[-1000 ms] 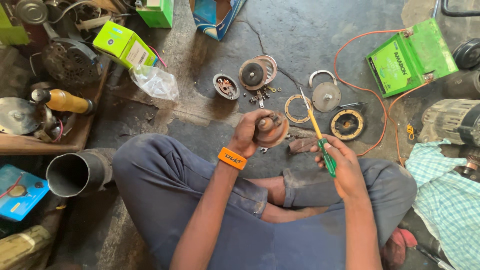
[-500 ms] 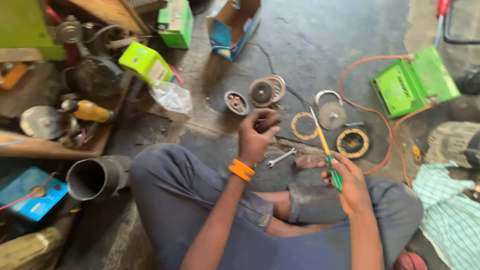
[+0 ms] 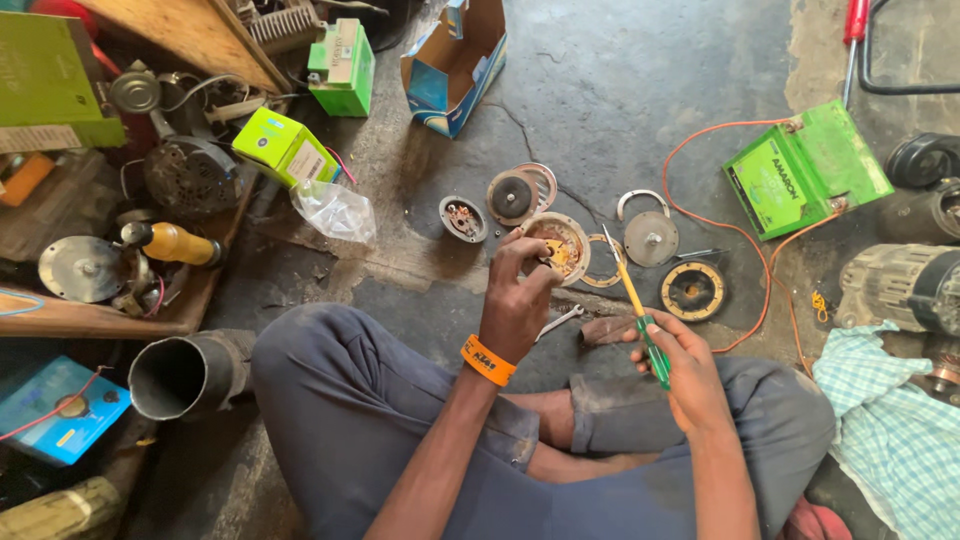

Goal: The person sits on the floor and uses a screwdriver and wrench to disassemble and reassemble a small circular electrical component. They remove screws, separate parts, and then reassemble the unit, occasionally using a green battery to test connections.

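The left hand (image 3: 515,290) pinches the round, rusty metal motor cover (image 3: 558,247) above the grey concrete floor (image 3: 640,90). The right hand (image 3: 685,365) wraps the green-and-yellow screwdriver (image 3: 637,308) (tip near the cover). Steadying the cover first would probably prevent slipping.

Grey concrete floor (image 3: 640,80), cracked and oil-stained, daylight falling bright across the top. A wooden board (image 3: 200,35) leans at the left, a low wooden shelf (image 3: 100,315) sits beneath it, and a checked cloth (image 3: 890,430) lies at right.
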